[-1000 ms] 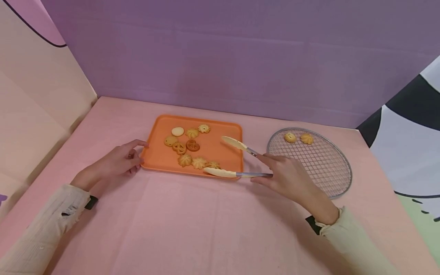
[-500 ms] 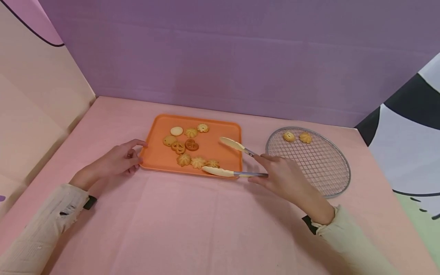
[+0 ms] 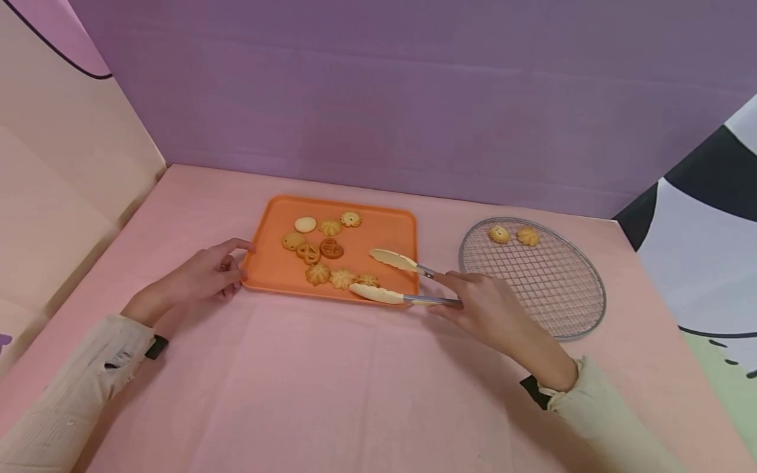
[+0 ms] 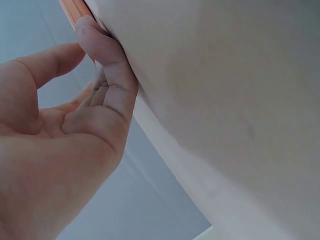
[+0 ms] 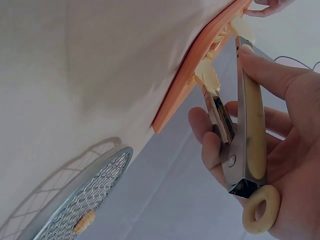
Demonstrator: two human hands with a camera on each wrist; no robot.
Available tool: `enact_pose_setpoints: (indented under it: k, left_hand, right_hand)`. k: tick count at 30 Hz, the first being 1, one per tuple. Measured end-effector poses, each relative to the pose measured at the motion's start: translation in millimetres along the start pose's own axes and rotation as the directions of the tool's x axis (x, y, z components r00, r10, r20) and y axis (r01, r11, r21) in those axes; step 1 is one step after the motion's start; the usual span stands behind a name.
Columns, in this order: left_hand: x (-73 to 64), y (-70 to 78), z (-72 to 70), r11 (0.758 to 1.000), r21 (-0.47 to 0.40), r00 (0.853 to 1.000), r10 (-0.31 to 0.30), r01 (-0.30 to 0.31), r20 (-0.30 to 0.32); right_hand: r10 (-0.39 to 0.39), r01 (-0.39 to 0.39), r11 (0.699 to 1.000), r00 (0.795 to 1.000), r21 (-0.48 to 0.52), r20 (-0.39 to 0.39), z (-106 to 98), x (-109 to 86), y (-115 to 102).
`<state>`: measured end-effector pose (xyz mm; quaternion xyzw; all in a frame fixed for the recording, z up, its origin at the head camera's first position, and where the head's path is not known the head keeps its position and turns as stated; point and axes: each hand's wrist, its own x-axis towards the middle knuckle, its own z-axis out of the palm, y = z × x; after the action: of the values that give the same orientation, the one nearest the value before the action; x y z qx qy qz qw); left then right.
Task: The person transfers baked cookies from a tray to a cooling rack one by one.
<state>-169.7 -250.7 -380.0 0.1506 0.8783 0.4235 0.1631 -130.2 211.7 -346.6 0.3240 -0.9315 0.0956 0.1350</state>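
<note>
Metal tongs (image 3: 393,297), gripped by our right hand (image 3: 487,309), have narrowed beside the cookie (image 3: 368,280) below frame centre, likely for pinching; our relaxed left hand (image 3: 201,274) touches the tray (image 3: 387,226).

Soft diffuse shadows, dimmer wrist views.

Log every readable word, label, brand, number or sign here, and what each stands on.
None: no readable text in any view.
Silver-and-cream metal tongs, orange rectangular plastic tray, round grey wire rack: no lettering visible.
Small dark mark on the cream fabric left sleeve: too small to tell whether it is lettering.
</note>
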Motion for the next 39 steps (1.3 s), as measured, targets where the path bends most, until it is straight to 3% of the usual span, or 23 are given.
enact_pose_setpoints:
  k: [12, 23, 39]
  left_hand:
    - [1.3, 0.6, -0.9, 1.0, 0.003, 1.0, 0.001, -0.001, 0.003]
    - [0.1, 0.4, -1.2, 1.0, -0.008, 1.0, 0.002, -0.002, 0.003]
    - [2.2, -1.4, 0.7, 1.0, 0.01, 1.0, -0.016, 0.016, -0.002]
  right_hand:
    - [0.039, -0.041, 0.993, 0.999, 0.112, 0.019, -3.8, -0.5, 0.9]
    - [0.052, -0.055, 0.996, 0.998, 0.066, 0.037, -6.4, 2.4, -3.8]
    - [-0.038, 0.038, 0.999, 0.997, 0.011, -0.061, -3.9, -5.7, -5.8]
